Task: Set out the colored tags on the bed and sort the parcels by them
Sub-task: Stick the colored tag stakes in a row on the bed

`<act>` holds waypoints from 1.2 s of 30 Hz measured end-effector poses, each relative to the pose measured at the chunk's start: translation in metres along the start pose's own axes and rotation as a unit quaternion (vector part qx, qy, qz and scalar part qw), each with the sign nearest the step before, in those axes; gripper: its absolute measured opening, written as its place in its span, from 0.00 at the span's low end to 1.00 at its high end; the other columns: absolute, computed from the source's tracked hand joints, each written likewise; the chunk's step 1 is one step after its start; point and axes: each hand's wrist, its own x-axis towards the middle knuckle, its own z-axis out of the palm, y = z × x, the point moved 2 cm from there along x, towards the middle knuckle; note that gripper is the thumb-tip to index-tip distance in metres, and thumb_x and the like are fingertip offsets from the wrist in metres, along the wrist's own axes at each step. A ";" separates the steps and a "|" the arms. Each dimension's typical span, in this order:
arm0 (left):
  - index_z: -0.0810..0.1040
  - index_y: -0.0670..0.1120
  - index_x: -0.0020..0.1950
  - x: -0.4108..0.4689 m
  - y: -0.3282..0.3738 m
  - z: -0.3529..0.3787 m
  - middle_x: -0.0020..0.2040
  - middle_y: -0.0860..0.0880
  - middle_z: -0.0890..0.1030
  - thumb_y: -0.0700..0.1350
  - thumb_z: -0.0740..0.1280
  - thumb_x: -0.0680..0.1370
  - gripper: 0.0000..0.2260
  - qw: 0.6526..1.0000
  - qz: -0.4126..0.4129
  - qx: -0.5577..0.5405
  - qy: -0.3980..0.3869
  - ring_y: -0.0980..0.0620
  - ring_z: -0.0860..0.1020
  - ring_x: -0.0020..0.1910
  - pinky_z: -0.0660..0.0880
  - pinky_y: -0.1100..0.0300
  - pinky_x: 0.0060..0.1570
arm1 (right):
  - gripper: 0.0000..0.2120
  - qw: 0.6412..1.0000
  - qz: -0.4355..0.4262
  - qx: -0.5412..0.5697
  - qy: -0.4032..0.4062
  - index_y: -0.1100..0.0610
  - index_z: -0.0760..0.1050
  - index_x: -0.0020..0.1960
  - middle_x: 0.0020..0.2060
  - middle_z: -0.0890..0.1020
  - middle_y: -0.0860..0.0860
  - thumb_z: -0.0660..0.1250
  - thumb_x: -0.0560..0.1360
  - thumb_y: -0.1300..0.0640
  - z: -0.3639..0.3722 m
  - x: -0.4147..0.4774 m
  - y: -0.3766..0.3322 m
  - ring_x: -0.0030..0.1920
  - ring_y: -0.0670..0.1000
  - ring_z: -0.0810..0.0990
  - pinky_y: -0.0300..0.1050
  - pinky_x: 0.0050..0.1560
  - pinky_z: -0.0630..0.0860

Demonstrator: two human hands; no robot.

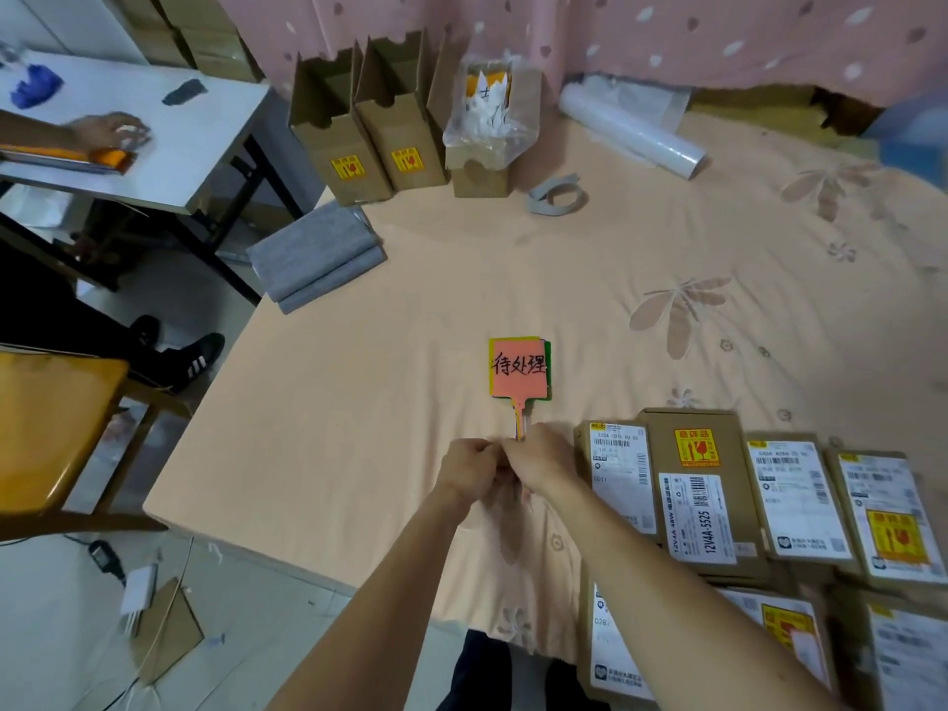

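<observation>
A stack of colored tags (519, 368) is held above the peach bed sheet (390, 382); the top tag is salmon pink with black handwriting, and yellow and green edges show behind it. My left hand (469, 467) and my right hand (538, 461) meet at the tags' thin stems and both pinch them. Several brown cardboard parcels (700, 492) with white shipping labels and yellow fragile stickers lie flat on the bed at the lower right, beside my right forearm.
Three upright open cartons (359, 130) stand at the bed's far edge, one holding a plastic bag. A film roll (631, 128), a tape piece (559, 195) and folded grey cloth (315, 256) lie nearby. Another person's hand (110, 133) rests on a white table; an orange chair (51, 428) stands left.
</observation>
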 end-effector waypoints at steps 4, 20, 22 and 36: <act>0.83 0.37 0.44 0.000 0.016 0.006 0.45 0.35 0.85 0.38 0.63 0.80 0.11 0.998 -0.018 -0.059 -0.001 0.42 0.81 0.39 0.81 0.46 0.48 | 0.18 0.992 -0.002 0.123 -0.009 0.66 0.80 0.50 0.32 0.82 0.61 0.59 0.82 0.53 -0.003 -0.006 0.004 0.33 0.58 0.82 0.52 0.39 0.78; 0.85 0.43 0.54 -0.030 0.105 0.004 0.46 0.45 0.82 0.42 0.67 0.82 0.07 0.954 0.100 -0.253 -0.124 0.50 0.80 0.44 0.79 0.60 0.45 | 0.20 0.962 -0.192 -0.026 0.191 0.57 0.64 0.77 0.55 0.84 0.61 0.52 0.86 0.53 -0.069 -0.064 -0.027 0.56 0.65 0.82 0.55 0.48 0.75; 0.85 0.44 0.55 -0.031 0.111 0.002 0.47 0.45 0.83 0.42 0.67 0.82 0.08 0.948 0.109 -0.264 -0.142 0.51 0.81 0.44 0.80 0.60 0.46 | 0.21 0.958 -0.199 -0.035 0.205 0.57 0.63 0.78 0.56 0.84 0.61 0.52 0.86 0.54 -0.077 -0.068 -0.030 0.57 0.65 0.82 0.55 0.50 0.75; 0.88 0.46 0.49 -0.025 0.115 -0.005 0.52 0.44 0.88 0.44 0.72 0.79 0.05 0.943 0.117 -0.260 -0.173 0.50 0.86 0.50 0.82 0.59 0.50 | 0.12 0.947 -0.224 0.035 0.226 0.56 0.79 0.55 0.49 0.86 0.53 0.60 0.84 0.50 -0.106 -0.071 -0.019 0.51 0.58 0.82 0.51 0.48 0.75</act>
